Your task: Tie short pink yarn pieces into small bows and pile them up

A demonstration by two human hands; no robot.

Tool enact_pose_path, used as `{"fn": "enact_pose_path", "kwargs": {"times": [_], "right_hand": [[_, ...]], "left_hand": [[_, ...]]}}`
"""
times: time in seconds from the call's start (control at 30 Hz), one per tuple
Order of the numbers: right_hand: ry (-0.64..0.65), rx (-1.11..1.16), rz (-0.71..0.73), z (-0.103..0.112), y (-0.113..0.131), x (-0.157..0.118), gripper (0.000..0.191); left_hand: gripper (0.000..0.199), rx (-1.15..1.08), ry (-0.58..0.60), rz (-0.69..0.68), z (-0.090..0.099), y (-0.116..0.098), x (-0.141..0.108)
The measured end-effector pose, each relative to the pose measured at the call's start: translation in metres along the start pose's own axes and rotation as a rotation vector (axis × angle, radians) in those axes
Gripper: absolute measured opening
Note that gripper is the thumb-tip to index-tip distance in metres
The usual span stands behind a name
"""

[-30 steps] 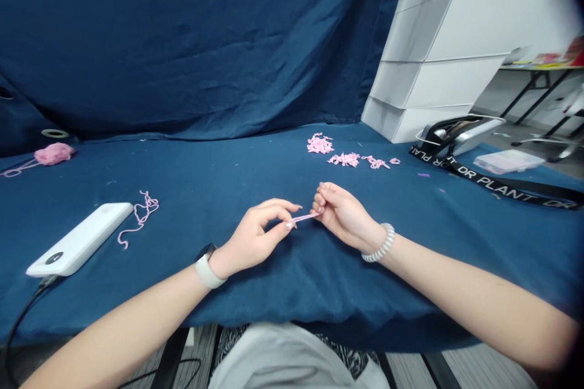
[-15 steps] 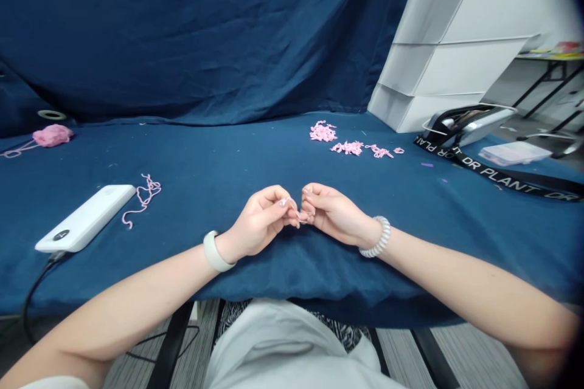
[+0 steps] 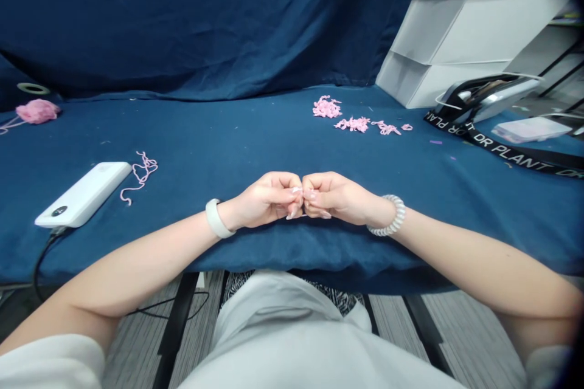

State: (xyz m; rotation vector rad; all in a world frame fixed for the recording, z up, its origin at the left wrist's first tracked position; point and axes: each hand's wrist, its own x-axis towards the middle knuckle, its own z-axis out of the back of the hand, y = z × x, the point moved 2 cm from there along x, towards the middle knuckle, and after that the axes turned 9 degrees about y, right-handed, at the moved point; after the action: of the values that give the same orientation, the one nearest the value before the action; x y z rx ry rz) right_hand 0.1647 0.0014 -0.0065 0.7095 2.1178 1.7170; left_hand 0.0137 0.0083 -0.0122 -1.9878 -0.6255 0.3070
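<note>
My left hand (image 3: 274,197) and my right hand (image 3: 335,197) meet knuckle to knuckle above the front part of the blue cloth. Both are closed, with thumbs pressed on the index fingers. What they pinch is mostly hidden; a thin pale pink strand shows just below the fingers, too small to make out well. Beyond my hands lie a pink yarn pile (image 3: 326,107), a second pile (image 3: 353,124) and some smaller pink pieces (image 3: 387,128). Loose pink yarn (image 3: 144,171) rests to the left.
A white power bank (image 3: 84,194) with a black cable lies at the left. Behind it are a pink yarn ball (image 3: 38,111) and a tape roll (image 3: 33,89). At the right are a black lettered strap (image 3: 511,155), a clear box (image 3: 531,129) and white boxes (image 3: 479,24).
My hands have come together until their knuckles touch, with the fingers curled tighter. The view has tilted downward, so the table's things sit higher.
</note>
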Motion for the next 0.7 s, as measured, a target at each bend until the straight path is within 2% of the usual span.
{"fn": "enact_pose_path", "kwargs": {"times": [0.57,0.7], "right_hand": [[0.091,-0.2,-0.046,0.001,0.002,-0.004,0.036],[0.032,-0.188,-0.058,0.007,-0.004,-0.001,0.036]], "left_hand": [[0.021,0.129,0.037,0.11,-0.004,-0.011,-0.003],[0.023,0.103,-0.021,0.103,0.004,-0.005,-0.002]]}}
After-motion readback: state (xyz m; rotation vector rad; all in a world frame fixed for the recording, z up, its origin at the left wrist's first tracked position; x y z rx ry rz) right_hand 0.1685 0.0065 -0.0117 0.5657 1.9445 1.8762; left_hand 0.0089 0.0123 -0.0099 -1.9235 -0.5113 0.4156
